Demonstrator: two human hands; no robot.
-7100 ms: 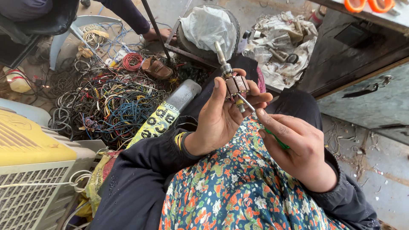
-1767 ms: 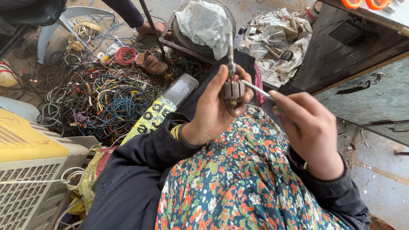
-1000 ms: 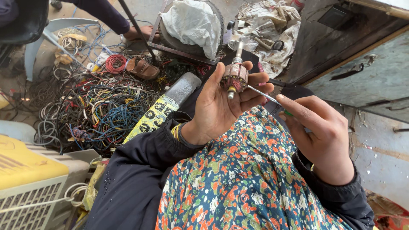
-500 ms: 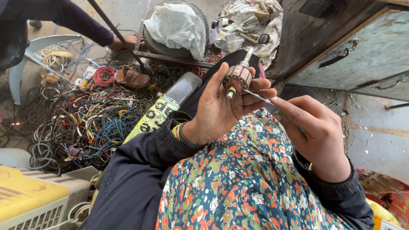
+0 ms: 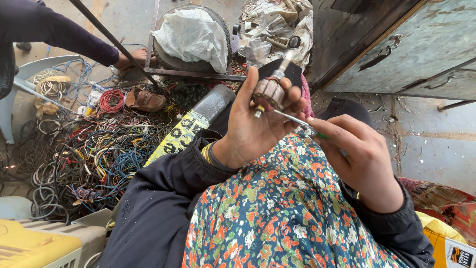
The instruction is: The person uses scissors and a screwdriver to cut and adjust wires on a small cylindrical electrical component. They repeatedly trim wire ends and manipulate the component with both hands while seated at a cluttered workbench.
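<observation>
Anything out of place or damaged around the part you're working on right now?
The motor armature in the left hand looks worn, with a screwdriver from the right hand at its end. The floor is messy: a tangled wire heap and a lone shoe.

Motor armature (image 5: pixel 268 92): dull copper, steel shaft; screwdriver (image 5: pixel 292 118): shiny metal.

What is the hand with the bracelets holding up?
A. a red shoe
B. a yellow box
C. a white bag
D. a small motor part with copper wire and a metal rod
D: the left hand grips a small motor rotor with copper windings and a metal shaft, while the right hand pokes a thin screwdriver at it.
</observation>
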